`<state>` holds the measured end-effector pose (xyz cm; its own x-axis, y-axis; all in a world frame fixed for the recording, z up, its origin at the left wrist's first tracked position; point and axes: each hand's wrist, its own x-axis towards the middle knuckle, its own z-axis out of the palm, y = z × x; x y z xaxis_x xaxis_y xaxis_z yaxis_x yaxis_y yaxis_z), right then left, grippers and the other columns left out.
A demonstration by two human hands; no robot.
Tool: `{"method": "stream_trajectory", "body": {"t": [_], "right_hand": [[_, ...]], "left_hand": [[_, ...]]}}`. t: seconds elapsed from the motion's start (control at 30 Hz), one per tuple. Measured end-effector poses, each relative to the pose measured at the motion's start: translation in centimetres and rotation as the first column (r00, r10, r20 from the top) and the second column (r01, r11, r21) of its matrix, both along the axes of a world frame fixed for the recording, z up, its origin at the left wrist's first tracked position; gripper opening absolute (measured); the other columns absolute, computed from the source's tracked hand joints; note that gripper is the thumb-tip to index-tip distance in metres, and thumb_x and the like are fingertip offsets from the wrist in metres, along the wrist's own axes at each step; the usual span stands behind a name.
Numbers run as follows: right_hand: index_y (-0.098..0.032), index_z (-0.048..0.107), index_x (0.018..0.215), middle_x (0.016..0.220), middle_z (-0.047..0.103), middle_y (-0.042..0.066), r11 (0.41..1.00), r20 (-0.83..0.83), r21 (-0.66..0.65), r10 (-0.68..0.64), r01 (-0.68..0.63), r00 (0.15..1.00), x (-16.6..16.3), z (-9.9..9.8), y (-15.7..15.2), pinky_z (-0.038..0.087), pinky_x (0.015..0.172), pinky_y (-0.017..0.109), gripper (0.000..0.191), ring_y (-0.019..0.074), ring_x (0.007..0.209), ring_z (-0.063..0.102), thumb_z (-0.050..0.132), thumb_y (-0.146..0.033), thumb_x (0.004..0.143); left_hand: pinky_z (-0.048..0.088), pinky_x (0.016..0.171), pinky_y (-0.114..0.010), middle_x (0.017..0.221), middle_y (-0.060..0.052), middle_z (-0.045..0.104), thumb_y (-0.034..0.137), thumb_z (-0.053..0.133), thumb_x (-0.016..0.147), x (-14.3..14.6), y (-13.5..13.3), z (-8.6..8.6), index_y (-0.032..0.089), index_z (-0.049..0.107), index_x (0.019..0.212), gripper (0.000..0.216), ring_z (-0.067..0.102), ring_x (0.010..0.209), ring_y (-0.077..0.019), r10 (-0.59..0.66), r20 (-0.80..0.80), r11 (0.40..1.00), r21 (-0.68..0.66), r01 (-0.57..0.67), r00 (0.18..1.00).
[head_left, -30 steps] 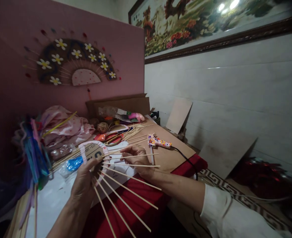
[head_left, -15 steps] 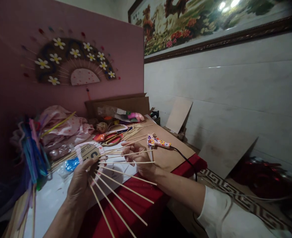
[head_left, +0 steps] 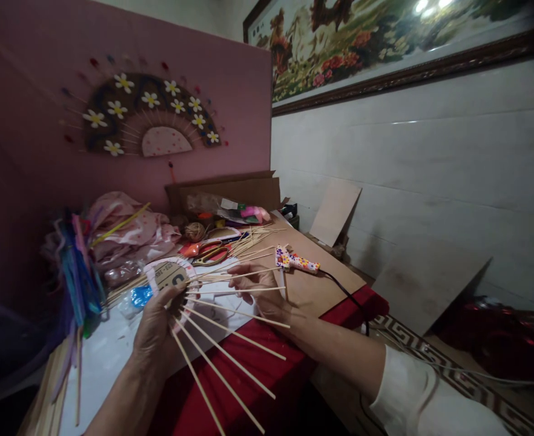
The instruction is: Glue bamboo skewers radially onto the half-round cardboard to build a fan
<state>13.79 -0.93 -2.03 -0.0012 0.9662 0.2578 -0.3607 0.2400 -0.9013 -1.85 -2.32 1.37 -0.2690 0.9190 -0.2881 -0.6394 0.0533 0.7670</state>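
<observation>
My left hand (head_left: 154, 327) grips a half-round cardboard piece (head_left: 169, 276) with a pale, pink-spotted cloth rim, thumb on top. From its edge several thin wooden sticks (head_left: 237, 334) spread like a fan toward me and to the right. My right hand (head_left: 261, 289) is among the upper sticks, its curled fingers closed round one of them; the exact grip is partly hidden. Just beyond that hand a flower-patterned glue gun (head_left: 298, 260) lies on brown board, its black cord running right.
Gold-handled scissors (head_left: 210, 253), a twine ball (head_left: 194, 231), loose sticks (head_left: 260, 236) and spotted cloth (head_left: 128, 227) lie farther back. Blue pipe cleaners (head_left: 79, 284) stand at left. A flowered fan (head_left: 135, 100) hangs on the pink panel. Red cloth (head_left: 267, 363) covers the table's near edge.
The whole view has shifted, so things appear slightly farther right. The sticks' free ends have tilted up a little. Both hands keep about the same places on the fan.
</observation>
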Motion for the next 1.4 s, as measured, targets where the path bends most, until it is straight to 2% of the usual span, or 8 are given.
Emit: {"method": "stream_trajectory", "body": {"t": [0.13,0.27,0.4,0.57,0.77,1.1,1.33,1.4], "right_hand": [[-0.018,0.066,0.085,0.055,0.055,-0.002,0.992,-0.027,-0.055,0.110,-0.111,0.994,-0.1,-0.4,0.1,0.025,0.041,0.020,0.033,0.0069,0.045,0.039,0.075,-0.031,0.057],[-0.018,0.067,0.086,0.055,0.054,-0.004,0.990,-0.062,-0.015,0.139,-0.140,0.988,-0.1,-0.8,0.2,0.022,0.041,0.020,0.027,0.0050,0.042,0.035,0.072,-0.027,0.061],[-0.018,0.068,0.084,0.058,0.058,-0.002,0.992,-0.059,0.006,0.128,-0.128,0.990,-0.1,-1.0,0.4,0.023,0.041,0.020,0.023,0.0051,0.043,0.036,0.071,-0.029,0.064],[-0.018,0.068,0.084,0.054,0.055,-0.003,0.990,-0.057,0.029,0.140,-0.139,0.988,-0.1,-1.1,0.5,0.022,0.038,0.020,0.026,0.0050,0.041,0.036,0.072,-0.033,0.063],[-0.018,0.066,0.081,0.058,0.057,-0.002,0.991,-0.078,-0.036,0.128,-0.131,0.989,-0.4,-1.1,0.4,0.020,0.036,0.017,0.025,0.0051,0.043,0.041,0.072,-0.035,0.064],[-0.018,0.064,0.081,0.062,0.059,-0.001,0.989,-0.036,0.042,0.141,-0.140,0.989,-0.3,-1.4,0.6,0.023,0.035,0.017,0.020,0.0057,0.043,0.043,0.066,-0.036,0.072],[-0.018,0.063,0.084,0.062,0.056,-0.002,0.991,-0.045,0.009,0.135,-0.135,0.990,-0.4,-0.8,0.5,0.024,0.038,0.018,0.026,0.0044,0.043,0.039,0.072,-0.032,0.064],[-0.018,0.063,0.087,0.067,0.058,-0.001,0.992,-0.046,0.000,0.123,-0.124,0.991,-0.4,-0.7,0.7,0.026,0.038,0.018,0.028,0.0045,0.044,0.040,0.070,-0.036,0.067]], "left_hand": [[0.052,0.041,-0.021,0.054,-0.002,0.061,0.001,0.054,0.063,-0.1,0.1,-0.3,0.010,0.058,0.072,0.014,0.057,0.042,-0.0116,-0.002,0.026,1.000,0.012,0.001,1.000],[0.051,0.040,-0.023,0.053,-0.003,0.060,0.002,0.054,0.062,-0.1,0.2,-0.5,0.010,0.058,0.071,0.012,0.056,0.041,-0.0123,-0.010,0.017,1.000,0.010,0.010,1.000],[0.052,0.042,-0.023,0.056,-0.003,0.061,0.002,0.054,0.061,-0.1,0.4,-0.6,0.009,0.059,0.072,0.014,0.057,0.043,-0.0127,-0.009,0.007,1.000,0.023,0.009,1.000],[0.051,0.042,-0.022,0.057,-0.003,0.061,0.001,0.055,0.060,-0.3,0.5,-0.9,0.010,0.059,0.074,0.018,0.058,0.044,-0.0128,-0.005,0.012,0.999,0.042,0.005,1.000],[0.050,0.042,-0.021,0.056,-0.004,0.062,0.001,0.054,0.060,-0.3,0.4,-0.9,0.009,0.061,0.072,0.015,0.057,0.044,-0.0122,0.006,0.003,0.999,0.042,-0.007,1.000],[0.051,0.045,-0.022,0.059,-0.004,0.063,0.000,0.056,0.059,-0.5,0.7,-1.5,0.009,0.061,0.076,0.020,0.059,0.047,-0.0130,-0.024,0.023,0.996,0.087,0.022,0.999],[0.051,0.042,-0.021,0.055,-0.003,0.062,0.001,0.055,0.063,-0.2,0.2,-0.6,0.009,0.060,0.072,0.013,0.057,0.043,-0.0118,-0.005,0.023,0.999,0.045,0.004,1.000],[0.051,0.041,-0.020,0.054,-0.003,0.061,0.001,0.054,0.064,-0.2,0.1,-0.3,0.009,0.060,0.072,0.013,0.057,0.042,-0.0116,-0.001,0.030,0.999,0.034,0.000,1.000]]}}
